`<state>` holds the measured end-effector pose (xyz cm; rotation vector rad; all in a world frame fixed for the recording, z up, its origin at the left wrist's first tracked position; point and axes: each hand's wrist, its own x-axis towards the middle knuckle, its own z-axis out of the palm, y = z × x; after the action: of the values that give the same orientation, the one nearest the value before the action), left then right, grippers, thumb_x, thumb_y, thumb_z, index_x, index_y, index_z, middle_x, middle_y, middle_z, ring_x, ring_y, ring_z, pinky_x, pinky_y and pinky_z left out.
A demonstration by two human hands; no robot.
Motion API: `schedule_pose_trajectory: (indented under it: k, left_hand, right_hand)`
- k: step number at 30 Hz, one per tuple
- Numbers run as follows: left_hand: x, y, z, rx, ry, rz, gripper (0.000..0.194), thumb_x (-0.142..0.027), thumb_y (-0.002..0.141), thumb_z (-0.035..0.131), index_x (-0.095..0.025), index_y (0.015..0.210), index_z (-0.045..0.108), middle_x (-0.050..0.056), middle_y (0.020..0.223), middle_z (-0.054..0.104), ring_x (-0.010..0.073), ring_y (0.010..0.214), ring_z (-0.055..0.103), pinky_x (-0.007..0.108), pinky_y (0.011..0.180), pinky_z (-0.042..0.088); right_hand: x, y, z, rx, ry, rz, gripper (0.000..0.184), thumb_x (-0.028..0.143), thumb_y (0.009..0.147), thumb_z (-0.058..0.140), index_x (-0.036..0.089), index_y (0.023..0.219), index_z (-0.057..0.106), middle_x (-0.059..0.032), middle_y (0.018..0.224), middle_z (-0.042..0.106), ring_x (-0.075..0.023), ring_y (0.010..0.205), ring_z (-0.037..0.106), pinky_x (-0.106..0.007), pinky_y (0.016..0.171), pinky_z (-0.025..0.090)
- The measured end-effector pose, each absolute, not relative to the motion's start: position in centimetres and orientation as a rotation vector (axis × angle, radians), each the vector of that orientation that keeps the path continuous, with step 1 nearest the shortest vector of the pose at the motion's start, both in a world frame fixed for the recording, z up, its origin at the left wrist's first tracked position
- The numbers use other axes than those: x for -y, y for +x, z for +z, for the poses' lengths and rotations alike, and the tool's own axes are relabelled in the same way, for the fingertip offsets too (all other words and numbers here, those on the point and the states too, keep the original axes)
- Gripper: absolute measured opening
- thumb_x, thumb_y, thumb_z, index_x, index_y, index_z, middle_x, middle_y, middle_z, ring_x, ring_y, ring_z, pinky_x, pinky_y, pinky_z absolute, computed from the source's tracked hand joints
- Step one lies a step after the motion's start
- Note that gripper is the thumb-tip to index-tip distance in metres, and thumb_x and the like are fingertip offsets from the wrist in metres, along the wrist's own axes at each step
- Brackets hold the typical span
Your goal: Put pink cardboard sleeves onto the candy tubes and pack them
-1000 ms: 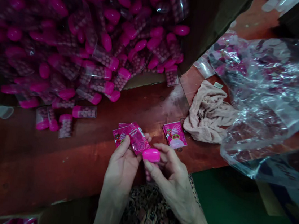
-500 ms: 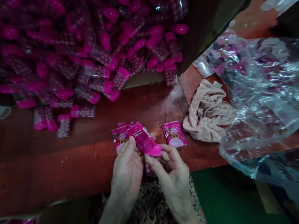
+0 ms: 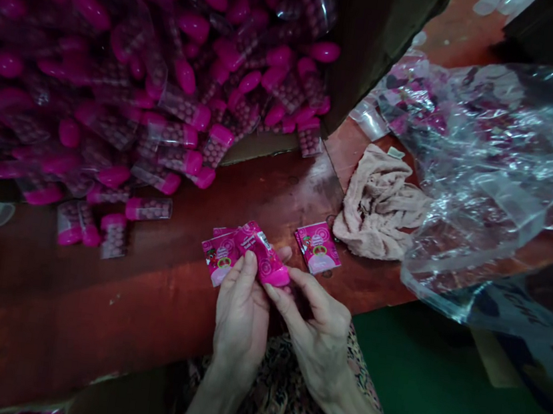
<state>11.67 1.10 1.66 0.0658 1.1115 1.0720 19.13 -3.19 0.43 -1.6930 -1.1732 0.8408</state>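
My left hand (image 3: pixel 241 317) grips a glossy pink printed sachet (image 3: pixel 261 253), with a few more sachets (image 3: pixel 218 260) fanned behind it. The pink cap of a candy tube (image 3: pixel 275 275) shows at the sachet's lower end, and the tube's body is hidden. My right hand (image 3: pixel 312 346) pinches that end between thumb and fingers. A single sachet (image 3: pixel 318 247) lies flat on the reddish wooden table (image 3: pixel 68 296), just beyond my right hand. Several pink-capped tubes of beads (image 3: pixel 113 235) lie loose beyond my left hand.
A large heap of bagged pink-capped tubes (image 3: pixel 170 86) fills a cardboard box (image 3: pixel 370 57) at the far left. A crumpled pink cloth (image 3: pixel 377 206) and a clear plastic bag (image 3: pixel 487 172) lie to the right. My patterned clothing shows below my hands.
The pink cap has gone from my right fingers' open grip to the sachet's lower end. My hands have come closer together, and the whole scene has shifted slightly left in view.
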Motion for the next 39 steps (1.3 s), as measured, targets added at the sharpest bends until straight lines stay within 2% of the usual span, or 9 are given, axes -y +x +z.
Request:
schedule_pose_trajectory:
  k: [4,10,16,23,27,31,35,39]
  left_hand:
    - [-1.0,11.8,1.7,-1.097,0.132,1.132,0.021,-0.028,0.084,0.054,-0.011,0.086,0.066,0.011,0.084,0.072,0.0212,0.088,0.066,0.035,0.084,0.048]
    - [-1.1,11.8,1.7,-1.051,0.193,1.070,0.017,-0.024,0.076,0.064,-0.013,0.089,0.065,0.010,0.093,0.072,0.0219,0.094,0.064,0.035,0.087,0.047]
    - [-1.2,11.2,1.7,-1.011,0.285,1.037,0.015,-0.023,0.076,0.064,-0.016,0.089,0.066,0.009,0.090,0.073,0.0216,0.093,0.065,0.034,0.085,0.048]
    - [-0.9,11.1,1.7,-0.929,0.297,1.006,0.018,-0.029,0.076,0.064,-0.018,0.090,0.068,0.008,0.090,0.073,0.0227,0.093,0.065,0.036,0.084,0.048]
    - [-0.8,11.5,1.3,-0.898,0.327,1.017,0.016,-0.031,0.074,0.066,-0.017,0.079,0.071,0.009,0.092,0.072,0.0243,0.097,0.063,0.036,0.086,0.047]
    - [-0.9,11.5,1.6,-0.937,0.391,1.061,0.012,-0.028,0.069,0.071,-0.017,0.075,0.072,0.009,0.093,0.072,0.0250,0.099,0.061,0.036,0.087,0.046]
    - [-1.2,11.2,1.7,-0.853,0.387,0.965,0.019,-0.033,0.070,0.069,-0.016,0.075,0.072,0.011,0.096,0.071,0.0262,0.100,0.060,0.036,0.086,0.047]
    - [-1.4,11.2,1.3,-0.875,0.217,0.864,0.027,-0.041,0.076,0.062,-0.015,0.077,0.070,0.011,0.096,0.070,0.0251,0.097,0.062,0.036,0.083,0.049]
  right_hand:
    - [2.9,19.4,0.7,1.204,-1.676,0.835,0.018,0.022,0.083,0.059,0.018,0.099,0.065,-0.0032,0.088,0.071,-0.0150,0.073,0.066,-0.026,0.067,0.054]
    - [2.8,19.6,0.8,1.056,-1.697,0.941,0.018,0.026,0.080,0.062,0.021,0.095,0.068,-0.0003,0.080,0.071,-0.0135,0.064,0.064,-0.024,0.059,0.053]
    - [2.8,19.8,1.1,1.080,-1.624,0.950,0.015,0.024,0.081,0.062,0.020,0.094,0.068,0.0012,0.075,0.068,-0.0111,0.060,0.061,-0.021,0.059,0.053]
    - [3.0,20.0,1.3,1.132,-1.622,0.871,0.017,0.024,0.081,0.062,0.022,0.097,0.067,0.0002,0.082,0.070,-0.0140,0.068,0.064,-0.023,0.062,0.054]
    - [3.2,19.7,1.3,1.251,-1.604,0.727,0.022,0.017,0.083,0.057,0.021,0.104,0.063,-0.0035,0.090,0.069,-0.0172,0.081,0.065,-0.028,0.073,0.054]
    - [3.4,19.5,1.5,1.337,-1.597,0.741,0.018,0.013,0.086,0.053,0.020,0.098,0.064,-0.0036,0.083,0.067,-0.0154,0.075,0.063,-0.026,0.069,0.053]
    - [3.5,19.6,1.5,1.343,-1.562,0.668,0.022,0.011,0.084,0.055,0.021,0.103,0.062,-0.0028,0.087,0.066,-0.0156,0.079,0.062,-0.028,0.075,0.052]
    - [3.3,19.7,1.4,1.232,-1.616,0.842,0.015,0.021,0.083,0.059,0.022,0.098,0.061,-0.0022,0.091,0.065,-0.0161,0.083,0.062,-0.027,0.073,0.052]
